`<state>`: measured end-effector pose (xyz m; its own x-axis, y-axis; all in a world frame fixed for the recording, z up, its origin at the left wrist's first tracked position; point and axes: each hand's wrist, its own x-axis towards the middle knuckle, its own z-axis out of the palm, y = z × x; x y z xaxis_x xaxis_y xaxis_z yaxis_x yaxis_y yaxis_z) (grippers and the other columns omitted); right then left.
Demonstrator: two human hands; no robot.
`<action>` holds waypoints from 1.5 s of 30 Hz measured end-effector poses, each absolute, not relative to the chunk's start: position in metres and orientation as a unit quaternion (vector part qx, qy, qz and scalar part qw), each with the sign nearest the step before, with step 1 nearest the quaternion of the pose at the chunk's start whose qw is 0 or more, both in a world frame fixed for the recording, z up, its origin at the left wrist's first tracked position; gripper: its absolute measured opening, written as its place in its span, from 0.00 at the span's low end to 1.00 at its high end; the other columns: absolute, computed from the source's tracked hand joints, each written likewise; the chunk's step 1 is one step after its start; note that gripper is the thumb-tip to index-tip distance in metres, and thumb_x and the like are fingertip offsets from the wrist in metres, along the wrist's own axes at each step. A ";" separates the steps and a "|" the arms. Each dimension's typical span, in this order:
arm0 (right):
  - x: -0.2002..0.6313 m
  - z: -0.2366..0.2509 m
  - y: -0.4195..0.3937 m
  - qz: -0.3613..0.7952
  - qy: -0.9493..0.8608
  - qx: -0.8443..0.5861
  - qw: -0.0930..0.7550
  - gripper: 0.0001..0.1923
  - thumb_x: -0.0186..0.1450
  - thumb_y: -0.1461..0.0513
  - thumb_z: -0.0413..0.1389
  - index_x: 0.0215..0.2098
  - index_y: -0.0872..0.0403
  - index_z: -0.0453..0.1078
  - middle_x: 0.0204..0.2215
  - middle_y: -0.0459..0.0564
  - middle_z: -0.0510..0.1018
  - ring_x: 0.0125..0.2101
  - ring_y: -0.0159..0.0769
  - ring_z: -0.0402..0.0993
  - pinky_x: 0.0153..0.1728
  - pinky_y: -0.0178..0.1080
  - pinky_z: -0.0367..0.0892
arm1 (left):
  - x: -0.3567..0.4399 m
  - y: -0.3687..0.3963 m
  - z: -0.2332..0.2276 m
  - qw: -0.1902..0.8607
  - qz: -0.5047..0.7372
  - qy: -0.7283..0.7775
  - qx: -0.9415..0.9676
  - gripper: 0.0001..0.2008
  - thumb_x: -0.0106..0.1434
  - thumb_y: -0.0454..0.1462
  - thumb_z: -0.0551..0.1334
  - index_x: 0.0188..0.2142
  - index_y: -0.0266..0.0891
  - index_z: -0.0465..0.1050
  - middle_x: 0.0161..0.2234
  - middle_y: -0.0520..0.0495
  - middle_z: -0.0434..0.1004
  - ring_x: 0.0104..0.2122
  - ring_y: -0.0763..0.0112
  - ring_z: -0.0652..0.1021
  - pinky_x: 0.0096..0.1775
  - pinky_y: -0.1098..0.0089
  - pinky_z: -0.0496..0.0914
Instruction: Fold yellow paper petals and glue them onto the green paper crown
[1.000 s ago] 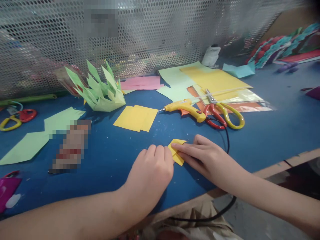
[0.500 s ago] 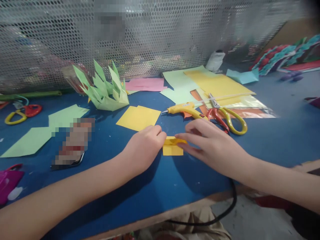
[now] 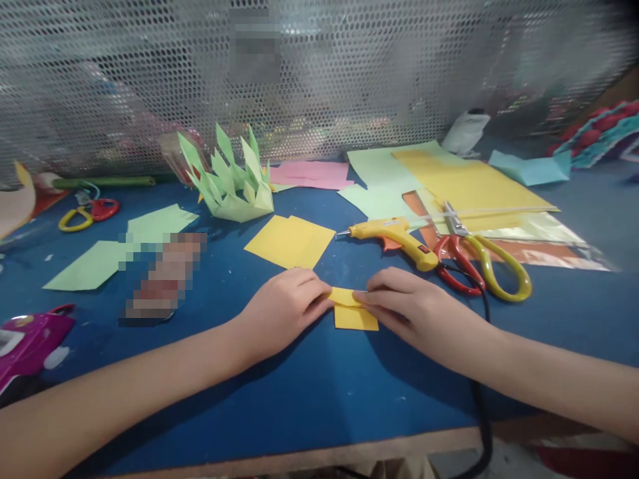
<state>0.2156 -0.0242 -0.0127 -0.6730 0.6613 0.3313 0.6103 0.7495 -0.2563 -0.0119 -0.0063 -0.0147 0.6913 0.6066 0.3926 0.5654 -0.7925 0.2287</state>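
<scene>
Right now the small yellow folded paper [image 3: 353, 314] lies flat on the blue table [image 3: 319, 399], near the front edge, centre of view. I have both hands on it. My left hand [image 3: 282, 309] comes in from the left, fingers curled, tips pressing the paper's left top corner. My right hand [image 3: 414, 313] comes in from the right, fingers stretched and pinched onto the top fold at the paper's right side. Neither hand lifts it; paper stays in contact with the table.

Just beyond, a stack of yellow square sheets [image 3: 290, 241] sits far-left of the paper. A yellow glue gun [image 3: 394, 236] lies to the far right of that, nozzle pointing left, its black cord [image 3: 482, 399] running near and off the table edge under my right forearm. Red-and-yellow scissors [image 3: 479, 263] touch the gun's handle end, lying partly on big yellow and green sheets [image 3: 449, 179]. A green spiky paper model [image 3: 229, 183] stands far left-centre, by the perforated metal screen [image 3: 319, 73]. Pink sheets [image 3: 312, 174] lie beside it. Green offcuts [image 3: 124, 249] and a second pair of scissors [image 3: 87, 213] sit far left.
</scene>
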 end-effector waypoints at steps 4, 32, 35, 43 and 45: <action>0.217 -0.014 -0.023 0.063 -0.916 -0.331 0.217 0.13 0.68 0.67 0.46 0.32 0.58 0.71 0.31 0.53 0.71 0.31 0.34 0.68 0.32 0.36 0.69 | -0.013 -0.009 -0.015 -0.009 0.224 0.284 0.932 0.08 0.66 0.32 0.56 0.37 0.29 0.74 0.32 0.43 0.76 0.32 0.69 0.74 0.36 0.69 0.72; 0.224 -0.030 -0.012 -0.092 -0.947 -0.256 0.172 0.21 0.68 0.70 0.39 0.48 0.64 0.71 0.48 0.57 0.76 0.47 0.42 0.72 0.45 0.43 0.73 | -0.010 -0.017 -0.014 -0.214 0.138 0.145 0.956 0.10 0.63 0.25 0.55 0.40 0.24 0.74 0.33 0.39 0.80 0.32 0.63 0.78 0.36 0.62 0.74; 0.224 -0.029 -0.012 -0.079 -0.948 -0.255 0.175 0.21 0.67 0.72 0.40 0.48 0.65 0.72 0.47 0.58 0.77 0.47 0.41 0.72 0.46 0.41 0.73 | -0.010 -0.016 -0.015 -0.211 0.130 0.155 0.956 0.13 0.63 0.25 0.54 0.46 0.22 0.70 0.33 0.38 0.79 0.32 0.62 0.78 0.36 0.61 0.74; 0.222 -0.027 -0.014 -0.034 -0.927 -0.321 0.192 0.18 0.67 0.71 0.43 0.46 0.63 0.73 0.40 0.61 0.76 0.41 0.40 0.73 0.40 0.39 0.73 | -0.007 -0.010 -0.018 -0.143 0.112 0.227 0.957 0.16 0.65 0.25 0.49 0.48 0.23 0.69 0.33 0.39 0.75 0.33 0.62 0.75 0.34 0.63 0.73; 0.222 -0.025 -0.015 -0.050 -0.920 -0.333 0.202 0.17 0.68 0.69 0.42 0.42 0.63 0.74 0.34 0.59 0.75 0.34 0.37 0.73 0.35 0.38 0.72 | -0.007 -0.010 -0.019 -0.138 0.117 0.225 0.957 0.16 0.65 0.25 0.48 0.47 0.23 0.70 0.40 0.37 0.76 0.39 0.60 0.75 0.39 0.62 0.73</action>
